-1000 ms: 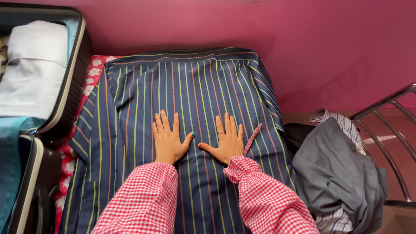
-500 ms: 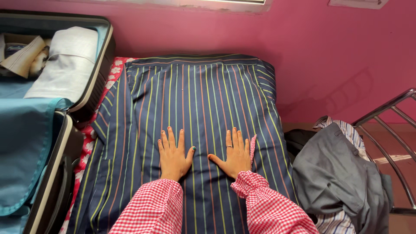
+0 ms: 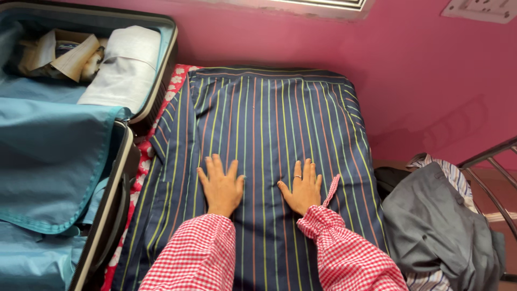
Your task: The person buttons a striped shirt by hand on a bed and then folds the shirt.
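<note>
A dark blue striped shirt (image 3: pixel 269 113) lies spread flat on a bed with a red flowered sheet (image 3: pixel 144 153). My left hand (image 3: pixel 221 184) rests palm down on the shirt's lower middle, fingers close together. My right hand (image 3: pixel 303 187), with a ring on one finger, presses flat on the cloth a little to the right. Both wrists come out of red-and-white checked sleeves. Neither hand holds anything.
An open suitcase (image 3: pixel 116 178) with blue lining lies at the left, with folded white cloth (image 3: pixel 124 67) and papers in its lid. At the right, grey and striped clothes (image 3: pixel 433 226) are heaped by a metal rail (image 3: pixel 493 156). A pink wall stands behind.
Both hands have slid down the shirt toward me and their fingers have drawn closer together. The view has swung left, showing more of the suitcase.
</note>
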